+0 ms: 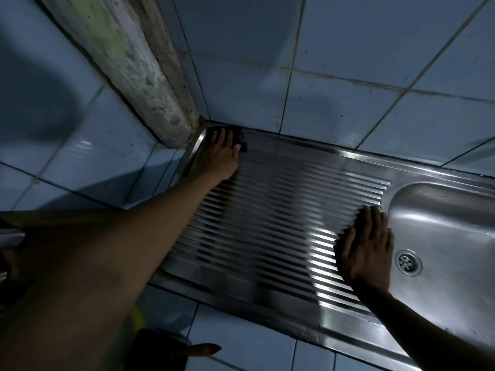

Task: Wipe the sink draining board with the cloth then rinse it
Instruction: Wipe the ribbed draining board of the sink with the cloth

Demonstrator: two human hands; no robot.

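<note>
My left hand [223, 151] presses flat on the dark cloth [242, 144] at the far corner of the draining board [267, 210]; my right hand [367, 247], fingers straight, rests beside the sink [442, 223] — wiping seems underway; rinsing is not yet done.
</note>
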